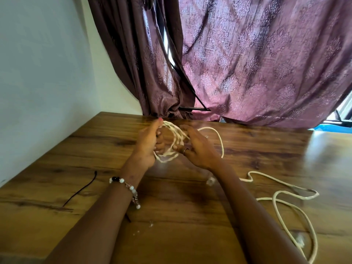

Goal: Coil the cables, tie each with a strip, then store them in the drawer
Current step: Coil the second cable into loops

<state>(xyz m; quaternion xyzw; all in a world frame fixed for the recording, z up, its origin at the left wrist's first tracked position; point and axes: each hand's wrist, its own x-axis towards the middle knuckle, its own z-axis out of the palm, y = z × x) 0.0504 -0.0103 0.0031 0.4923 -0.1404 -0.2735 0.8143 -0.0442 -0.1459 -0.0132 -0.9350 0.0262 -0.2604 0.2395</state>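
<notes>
Your left hand grips the white cable coil above the table; your right hand, fingers loosely curled, guides the strand; the slack trails right and near, so feed from there.
</notes>
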